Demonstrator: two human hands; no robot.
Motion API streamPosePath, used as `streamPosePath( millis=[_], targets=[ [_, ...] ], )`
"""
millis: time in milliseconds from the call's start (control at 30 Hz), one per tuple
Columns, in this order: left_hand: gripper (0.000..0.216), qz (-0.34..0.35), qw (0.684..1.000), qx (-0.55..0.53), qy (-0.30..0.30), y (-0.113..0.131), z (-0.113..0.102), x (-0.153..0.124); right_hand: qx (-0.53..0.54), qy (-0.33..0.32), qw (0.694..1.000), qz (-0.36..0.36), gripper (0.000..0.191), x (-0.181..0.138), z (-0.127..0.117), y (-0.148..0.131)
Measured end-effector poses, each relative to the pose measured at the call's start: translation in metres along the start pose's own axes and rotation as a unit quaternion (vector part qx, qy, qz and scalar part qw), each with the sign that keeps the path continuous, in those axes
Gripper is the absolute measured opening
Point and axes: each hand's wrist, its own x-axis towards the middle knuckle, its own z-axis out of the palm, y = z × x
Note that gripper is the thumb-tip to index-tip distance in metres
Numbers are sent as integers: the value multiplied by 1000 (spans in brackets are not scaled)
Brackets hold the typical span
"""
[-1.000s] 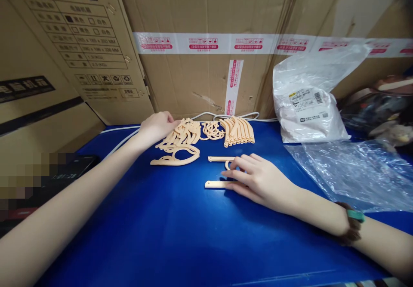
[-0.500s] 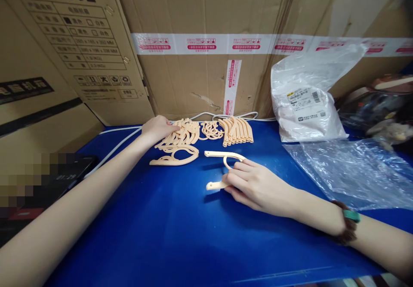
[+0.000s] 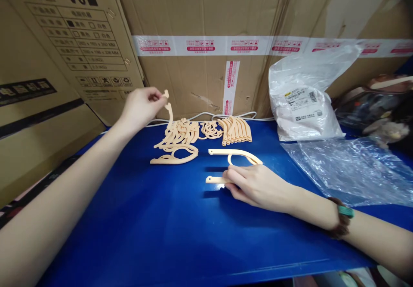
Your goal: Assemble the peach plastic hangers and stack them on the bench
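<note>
Left hand (image 3: 140, 106) is raised above the mat, pinching the top end of a curved beige piece (image 3: 168, 114); that piece hangs down toward the pile of beige pieces (image 3: 177, 143), at about 4 o'clock from the hand. Right hand (image 3: 254, 183) lies on the blue mat (image 3: 161, 226), fingers closed over the hooked beige part (image 3: 230, 164); the part's two arms stick out at 9 to 11 o'clock from the hand. A neat stack of curved strips (image 3: 237, 131) sits at 12 o'clock from it, near the cardboard box wall (image 3: 206, 11). Clear plastic sheet (image 3: 351, 171) and white bag (image 3: 303, 106) crowd the 2–3 o'clock side. Open mat from 6 to 8 o'clock, up to the near edge.
</note>
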Motion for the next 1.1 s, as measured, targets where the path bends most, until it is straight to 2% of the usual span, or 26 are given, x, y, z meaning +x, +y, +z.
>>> streamPosePath(
  millis=[100,233,333,467,633,800,933,1100],
  targets=[
    [20,72,993,-52,79,21,-26,-12,-3,-7,1000,13,21,0,1,0],
    [12,131,984,-100,65,52,-39,-46,41,-17,998,34,15,0,1,-1],
    [8,157,986,-61,2,68,-29,-77,105,-33,992,58,8,1,-1,-1],
    [15,272,954,-45,-117,66,0,-112,113,-39,990,73,7,3,-2,-1],
    [27,255,943,-3,-216,50,26,-128,95,-35,991,83,19,2,-1,1],
    [35,254,947,6,-196,46,32,-133,88,-18,993,82,28,1,1,5],
    [41,275,935,-25,-221,48,30,-136,80,-12,994,72,30,1,3,6],
    [37,284,927,-57,-238,50,25,-135,48,-12,997,56,36,1,4,7]
  ],
)
